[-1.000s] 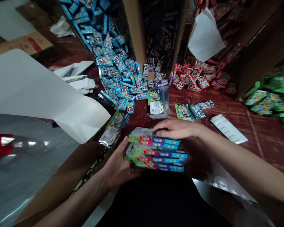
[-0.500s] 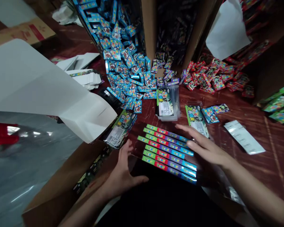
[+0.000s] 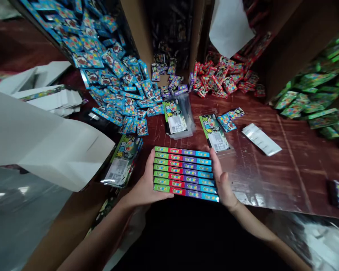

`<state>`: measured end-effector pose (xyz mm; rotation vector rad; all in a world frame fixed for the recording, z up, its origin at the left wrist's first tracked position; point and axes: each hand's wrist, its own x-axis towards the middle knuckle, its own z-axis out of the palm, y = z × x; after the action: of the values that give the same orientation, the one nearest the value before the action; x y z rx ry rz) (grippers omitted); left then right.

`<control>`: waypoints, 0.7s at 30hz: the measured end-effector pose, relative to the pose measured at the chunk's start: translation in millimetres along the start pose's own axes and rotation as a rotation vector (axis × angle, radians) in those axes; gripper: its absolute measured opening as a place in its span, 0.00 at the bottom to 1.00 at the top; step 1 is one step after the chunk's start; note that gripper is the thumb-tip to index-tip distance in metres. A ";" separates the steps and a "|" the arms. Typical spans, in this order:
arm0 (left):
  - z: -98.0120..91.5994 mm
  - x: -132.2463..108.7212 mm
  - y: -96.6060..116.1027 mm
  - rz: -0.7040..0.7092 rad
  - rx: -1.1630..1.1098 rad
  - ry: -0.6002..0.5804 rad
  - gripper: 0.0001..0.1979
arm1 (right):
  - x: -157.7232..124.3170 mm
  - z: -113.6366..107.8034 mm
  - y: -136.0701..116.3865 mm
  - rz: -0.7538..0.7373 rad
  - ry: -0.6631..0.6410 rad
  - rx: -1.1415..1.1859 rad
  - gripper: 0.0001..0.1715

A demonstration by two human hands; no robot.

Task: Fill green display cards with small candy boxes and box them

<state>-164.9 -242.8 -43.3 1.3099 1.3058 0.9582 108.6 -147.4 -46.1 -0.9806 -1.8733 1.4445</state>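
Note:
Several long packs striped green, red, purple and blue lie side by side as one flat block point(image 3: 183, 172) at the near edge of the dark red table point(image 3: 271, 165). My left hand point(image 3: 143, 186) presses flat against the block's left end, fingers stretched along it. My right hand point(image 3: 221, 178) presses against the right end the same way. The block is squeezed between both palms. Just beyond it lie a clear sleeve with a green card point(image 3: 176, 118) and a second green card pack point(image 3: 216, 131).
Heaps of small packets spill from cardboard boxes at the back: blue point(image 3: 115, 82), purple point(image 3: 169, 81), red point(image 3: 222, 77), green point(image 3: 313, 98). A white strip point(image 3: 261, 139) lies right of the cards. A white sheet point(image 3: 45, 146) and a stack of bagged packs point(image 3: 122, 160) sit left.
The packs went from a held stack to a row spread flat on the table. Both hands then closed in on the row's two ends and squared it up.

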 end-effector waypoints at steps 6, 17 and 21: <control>3.8 -1.9 -0.7 0.057 0.029 0.034 0.72 | 3.8 -36.8 -46.4 -0.377 -0.256 -0.686 0.55; 2.7 -2.9 -0.4 0.132 0.195 0.062 0.71 | -6.2 -18.5 -53.0 -0.506 -0.310 -1.017 0.24; 2.3 -2.6 -1.4 0.169 0.245 0.080 0.70 | -1.5 -20.5 -53.2 -0.547 -0.346 -0.998 0.23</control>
<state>-163.1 -245.7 -44.8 1.6045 1.4252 0.9980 114.9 -145.2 10.5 -0.5047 -2.9024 0.3092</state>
